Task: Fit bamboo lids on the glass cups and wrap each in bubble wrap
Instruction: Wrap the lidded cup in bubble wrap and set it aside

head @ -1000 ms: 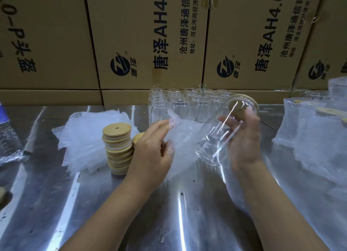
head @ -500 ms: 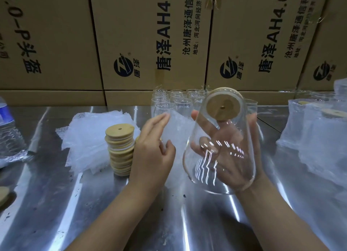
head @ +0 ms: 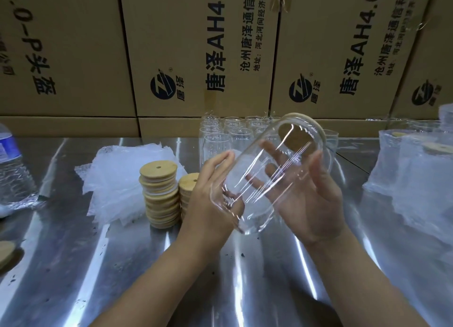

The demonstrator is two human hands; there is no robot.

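Observation:
A clear glass cup (head: 264, 177) with a bamboo lid (head: 311, 124) on its far end is held tilted above the table, its base toward me. My right hand (head: 311, 199) cradles it from the right and below. My left hand (head: 210, 199) touches its left side near the base. Two stacks of bamboo lids (head: 161, 192) stand just left of my left hand. A pile of bubble wrap sheets (head: 117, 177) lies behind the stacks. Several empty glass cups (head: 220, 135) stand at the back.
The shiny metal table (head: 245, 277) backs onto a wall of cardboard boxes (head: 201, 52). Wrapped cups (head: 414, 177) stand at the right. A plastic water bottle (head: 12, 170) is at the far left, and a loose lid (head: 5, 250) lies at the left edge.
The cup has tipped and moved leftward between both hands. My left hand has let go of the bubble wrap sheet and come onto the cup's side.

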